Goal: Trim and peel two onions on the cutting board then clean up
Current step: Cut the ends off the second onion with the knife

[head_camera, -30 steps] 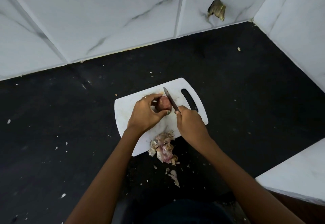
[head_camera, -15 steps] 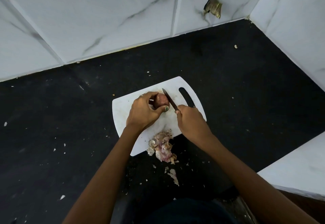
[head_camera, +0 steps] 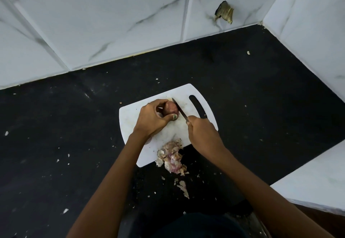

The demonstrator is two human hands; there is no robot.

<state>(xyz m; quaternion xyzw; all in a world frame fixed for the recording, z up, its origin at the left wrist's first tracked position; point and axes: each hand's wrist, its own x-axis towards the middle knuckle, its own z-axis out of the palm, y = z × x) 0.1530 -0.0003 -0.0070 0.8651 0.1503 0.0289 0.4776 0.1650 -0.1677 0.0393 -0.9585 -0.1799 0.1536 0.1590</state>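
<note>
left hand (head_camera: 152,119): grips onion (head_camera: 171,109) on board (head_camera: 130,118)
right hand (head_camera: 202,132): grips knife (head_camera: 179,112), blade against onion

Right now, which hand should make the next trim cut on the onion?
Right. The right hand already grips the knife, blade against the onion; the left hand pins it on the cutting board.

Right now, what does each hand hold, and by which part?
The left hand grips the onion around its side. The right hand holds the knife by its handle, which is hidden in the fist.
</note>
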